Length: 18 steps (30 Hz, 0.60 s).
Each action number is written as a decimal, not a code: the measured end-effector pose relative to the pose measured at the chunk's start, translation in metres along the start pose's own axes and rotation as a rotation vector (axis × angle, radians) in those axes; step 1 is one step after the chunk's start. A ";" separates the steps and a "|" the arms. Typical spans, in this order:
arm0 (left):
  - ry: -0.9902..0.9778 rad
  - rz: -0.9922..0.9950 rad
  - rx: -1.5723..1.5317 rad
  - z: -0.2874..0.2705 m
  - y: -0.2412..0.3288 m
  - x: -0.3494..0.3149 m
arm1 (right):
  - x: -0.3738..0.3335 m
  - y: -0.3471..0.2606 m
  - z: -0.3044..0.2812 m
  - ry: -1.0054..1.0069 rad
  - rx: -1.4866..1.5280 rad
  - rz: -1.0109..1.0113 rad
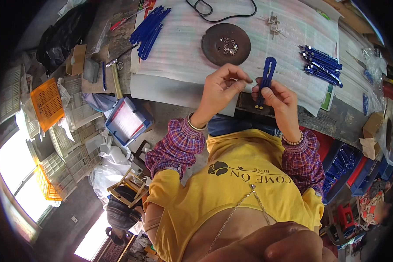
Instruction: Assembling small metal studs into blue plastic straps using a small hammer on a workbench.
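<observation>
My right hand (280, 99) holds a long dark-blue slotted piece (270, 67) upright between thumb and fingers. Its upper end is rounded, and two small gold-coloured round rivets show at its lower end. Just left of it is my left hand (226, 87), thumb and fingertips pinched together. Whatever may be between those fingertips is too small to make out. Beyond my left hand sits a round brown dish (208, 46) with small shiny metal pieces (228, 46) in it. A dark block (248, 104) at the table's near edge is partly hidden by my right hand.
Blue strips lie bundled at the far left (149, 32) and right (321, 65) of the sheet-covered table (179, 61). A black cord (222, 21) and small metal parts (273, 24) lie at the back. A hammer (117, 81) and blue crate (126, 122) are at left; blue bins (332, 183) stand at right.
</observation>
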<state>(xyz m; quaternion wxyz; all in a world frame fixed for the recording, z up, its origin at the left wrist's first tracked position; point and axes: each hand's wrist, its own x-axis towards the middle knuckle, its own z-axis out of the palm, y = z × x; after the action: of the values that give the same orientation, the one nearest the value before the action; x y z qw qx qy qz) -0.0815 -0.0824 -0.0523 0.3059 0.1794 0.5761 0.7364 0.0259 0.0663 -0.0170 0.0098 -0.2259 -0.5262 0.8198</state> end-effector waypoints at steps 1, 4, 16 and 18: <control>0.007 -0.002 0.005 0.004 -0.003 -0.001 | -0.001 0.004 -0.001 -0.007 0.004 0.004; 0.126 0.157 0.130 0.023 0.016 0.005 | -0.006 0.012 0.000 -0.025 -0.105 0.035; -0.025 0.062 0.371 0.020 0.023 -0.002 | -0.013 0.012 0.009 -0.165 -0.021 0.100; -0.029 0.022 0.396 0.021 0.026 0.000 | -0.013 0.010 0.010 -0.185 0.026 0.120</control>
<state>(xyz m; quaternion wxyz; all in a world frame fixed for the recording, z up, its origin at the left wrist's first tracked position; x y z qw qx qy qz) -0.0750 -0.0709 -0.0218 0.2651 0.2530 0.7032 0.6093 0.0364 0.0500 -0.0177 -0.0851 -0.1804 -0.4997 0.8429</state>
